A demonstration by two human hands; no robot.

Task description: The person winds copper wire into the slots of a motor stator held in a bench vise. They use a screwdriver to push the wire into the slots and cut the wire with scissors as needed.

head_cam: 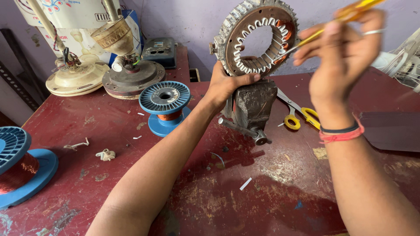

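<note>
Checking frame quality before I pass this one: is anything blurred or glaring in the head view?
Head view: right hand and its yellow-handled tool are motion-blurred; left hand, stator ring and vise look sharp; lighting even, soft shadows under the arms, no strong glare.

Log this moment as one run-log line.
left hand: grips stator ring upright in vise | right hand: holds yellow-handled screwdriver, tip at windings | table: scissors, blue wire spools

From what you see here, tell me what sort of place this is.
Probably a small fan or motor repair workshop. A ring-shaped stator stands clamped in a bench vise, spools of copper wire sit on the worn red table, and dismantled fan motors stand at the back.
</note>
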